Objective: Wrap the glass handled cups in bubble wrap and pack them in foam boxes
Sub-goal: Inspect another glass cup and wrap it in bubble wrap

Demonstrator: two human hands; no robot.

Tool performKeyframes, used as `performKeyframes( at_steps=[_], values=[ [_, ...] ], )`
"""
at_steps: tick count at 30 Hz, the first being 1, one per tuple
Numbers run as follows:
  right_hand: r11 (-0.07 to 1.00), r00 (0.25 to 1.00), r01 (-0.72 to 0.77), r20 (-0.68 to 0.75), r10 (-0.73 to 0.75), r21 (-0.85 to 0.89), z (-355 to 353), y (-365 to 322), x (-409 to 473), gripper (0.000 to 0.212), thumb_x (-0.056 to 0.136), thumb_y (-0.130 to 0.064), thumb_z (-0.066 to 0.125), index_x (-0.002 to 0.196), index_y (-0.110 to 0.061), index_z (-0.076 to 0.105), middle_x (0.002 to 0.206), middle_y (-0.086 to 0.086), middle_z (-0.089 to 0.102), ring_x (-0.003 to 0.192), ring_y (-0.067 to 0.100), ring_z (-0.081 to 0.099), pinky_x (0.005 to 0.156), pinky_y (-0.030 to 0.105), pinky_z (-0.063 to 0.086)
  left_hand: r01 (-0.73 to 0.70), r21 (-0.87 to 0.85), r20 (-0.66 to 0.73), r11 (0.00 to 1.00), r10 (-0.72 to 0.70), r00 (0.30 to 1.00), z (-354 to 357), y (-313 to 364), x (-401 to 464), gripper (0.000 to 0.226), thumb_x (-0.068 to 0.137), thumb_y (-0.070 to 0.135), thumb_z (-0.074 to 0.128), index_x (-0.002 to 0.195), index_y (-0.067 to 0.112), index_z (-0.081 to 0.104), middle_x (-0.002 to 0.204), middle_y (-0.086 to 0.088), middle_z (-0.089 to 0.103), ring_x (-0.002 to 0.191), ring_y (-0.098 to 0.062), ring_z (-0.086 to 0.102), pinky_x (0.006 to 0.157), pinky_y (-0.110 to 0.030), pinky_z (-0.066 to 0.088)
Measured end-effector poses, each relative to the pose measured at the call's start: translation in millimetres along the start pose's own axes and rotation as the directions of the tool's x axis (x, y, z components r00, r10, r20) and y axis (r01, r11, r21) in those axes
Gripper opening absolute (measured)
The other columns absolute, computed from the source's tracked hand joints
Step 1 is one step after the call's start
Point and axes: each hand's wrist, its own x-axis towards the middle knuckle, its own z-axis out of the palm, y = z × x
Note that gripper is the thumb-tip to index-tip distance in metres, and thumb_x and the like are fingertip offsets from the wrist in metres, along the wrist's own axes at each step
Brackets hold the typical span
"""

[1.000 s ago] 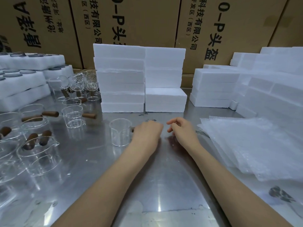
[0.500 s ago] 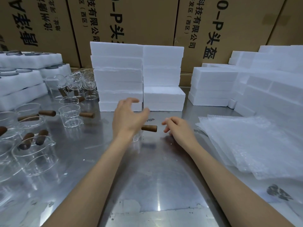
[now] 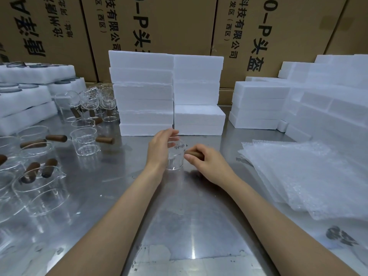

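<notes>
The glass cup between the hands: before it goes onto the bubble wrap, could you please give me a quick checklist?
1. Right hand grips the wooden handle: ok.
2. Left hand curls round the glass cup: ok.
3. Bubble wrap sheets lie ready at the right: ok.
4. Bare metal table in front for wrapping: ok.
5. Foam boxes stacked behind: ok.
6. Cup free of cracks: cannot tell.

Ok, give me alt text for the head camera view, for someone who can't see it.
A person's left hand cups a glass cup on a steel table while the right hand pinches its wooden handle. Bubble wrap sheets lie right, more cups left, foam boxes behind.
</notes>
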Motion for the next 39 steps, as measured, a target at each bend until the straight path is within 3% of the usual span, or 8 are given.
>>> performKeyframes(
  at_steps=[7,10,14,17,21,29,35,39],
  values=[
    [0.965,0.998,0.059,0.03,-0.054,-0.256,-9.8,-0.4,-1.5,0.015,0.096,-0.036,0.047,0.081,-0.037,0.044,0.075,-0.021,0.051,0.078,0.007,0.049,0.068,0.027,0.035,-0.164,-0.005,0.154,0.986,0.163,0.974,2.6,5.8,-7.2,0.021,0.099,0.016,0.047,0.092,0.018,0.066,0.085,0.003,0.064,0.081,-0.003,0.059,0.084,-0.033,0.043],
    [0.96,0.996,0.077,-0.017,-0.085,-0.271,-11.3,-1.2,-1.0,0.012,0.098,-0.035,0.043,0.086,-0.032,0.043,0.079,-0.017,0.049,0.079,0.01,0.047,0.068,0.029,0.035,-0.187,0.007,0.183,0.982,0.183,0.966,4.2,8.8,-9.0,0.013,0.095,0.017,0.055,0.104,0.016,0.065,0.1,0.001,0.066,0.09,-0.004,0.059,0.079,-0.014,0.046],
    [0.963,0.988,0.078,-0.112,-0.11,-0.259,-15.9,-1.0,-0.6,0.011,0.099,-0.031,0.043,0.094,-0.023,0.05,0.087,-0.011,0.052,0.08,0.013,0.05,0.07,0.035,0.042,-0.306,0.165,0.281,0.938,0.253,0.926,4.6,3.4,-8.7,0.048,0.082,0.02,0.074,0.126,0.022,0.053,0.12,0.013,0.057,0.105,0.016,0.049,0.083,0.0,0.039],
    [0.958,0.98,0.088,-0.15,-0.132,-0.273,-17.6,-1.0,-1.3,0.015,0.099,-0.03,0.043,0.099,-0.018,0.053,0.09,-0.008,0.051,0.079,0.013,0.05,0.072,0.037,0.045,-0.367,0.232,0.335,0.901,0.28,0.9,3.1,-0.4,-7.1,0.068,0.075,0.019,0.08,0.134,0.022,0.046,0.13,0.01,0.052,0.118,0.007,0.045,0.089,0.003,0.034],
    [0.951,0.972,0.099,-0.176,-0.156,-0.294,-16.5,-1.8,-2.2,0.016,0.099,-0.029,0.044,0.102,-0.017,0.054,0.092,-0.008,0.05,0.078,0.011,0.048,0.071,0.036,0.045,-0.419,0.256,0.306,0.871,0.338,0.89,1.3,-3.1,-4.2,0.059,0.071,0.017,0.084,0.121,0.023,0.055,0.121,0.008,0.06,0.116,-0.005,0.053,0.089,-0.003,0.038],
    [0.939,0.96,0.13,-0.198,-0.2,-0.317,-13.0,-7.9,-5.1,0.014,0.097,-0.027,0.047,0.102,-0.017,0.056,0.092,-0.008,0.054,0.079,0.016,0.052,0.07,0.038,0.046,-0.401,0.205,0.168,0.893,0.372,0.913,5.1,-1.6,-6.0,0.041,0.067,0.022,0.087,0.094,0.03,0.058,0.101,0.015,0.065,0.1,0.002,0.06,0.086,-0.016,0.046],
    [0.924,0.946,0.211,-0.172,-0.275,-0.319,-10.5,-14.4,-6.2,0.013,0.097,-0.029,0.049,0.101,-0.019,0.057,0.095,-0.012,0.055,0.084,0.006,0.053,0.072,0.03,0.046,-0.285,0.05,-0.015,0.957,0.286,0.958,4.0,7.2,-6.8,0.016,0.078,0.028,0.079,0.08,0.019,0.066,0.081,0.008,0.069,0.08,-0.001,0.064,0.067,-0.009,0.045],
    [0.956,0.954,0.189,-0.189,-0.233,-0.226,-12.8,-11.7,-4.6,0.009,0.096,-0.027,0.051,0.098,-0.02,0.057,0.094,-0.014,0.055,0.085,0.007,0.053,0.076,0.033,0.047,-0.235,0.008,0.057,0.972,0.234,0.971,-0.1,12.5,-3.2,0.014,0.088,0.03,0.067,0.087,0.018,0.074,0.081,0.017,0.073,0.076,0.012,0.062,0.065,-0.001,0.04]
  ],
)
